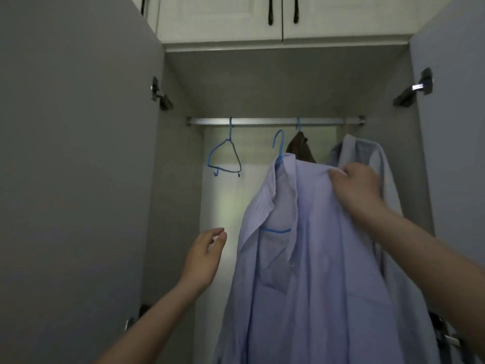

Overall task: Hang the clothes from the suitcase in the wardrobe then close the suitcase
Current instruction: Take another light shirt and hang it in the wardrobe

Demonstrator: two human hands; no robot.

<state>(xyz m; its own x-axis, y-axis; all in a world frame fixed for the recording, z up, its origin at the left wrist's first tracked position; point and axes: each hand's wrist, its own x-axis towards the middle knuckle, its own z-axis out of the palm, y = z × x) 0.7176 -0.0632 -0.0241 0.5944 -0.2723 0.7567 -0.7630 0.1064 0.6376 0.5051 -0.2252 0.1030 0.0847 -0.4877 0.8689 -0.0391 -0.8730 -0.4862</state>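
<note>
A: What is held at the right of the frame?

B: A pale blue shirt [301, 258] is gripped at its shoulder by the right hand [357, 187], fingers curled into the cloth. The shirt is draped on a blue hanger [278, 143], whose hook is seen just below the rail [273, 121], not over it.

A: And the left hand?

B: The left hand [204, 258] is raised at lower centre, fingers loosely spread and nothing held. It is seen just beside the shirt's left edge, apart from it.

A: What is already hung on the rail?

B: An empty hanger [225, 157] is hooked at the left of the rail. A brown garment [300, 149] is hung near the middle, partly hidden behind the shirt. A second pale shirt [364, 153] is hung at the right, behind the right hand.

A: How is the wardrobe [288, 82] shown?

B: Both doors are swung wide: the left door [78, 179] fills the left of the frame, the right door [456, 153] the right edge. White upper cabinets [223, 17] with dark handles are seen along the top.
</note>
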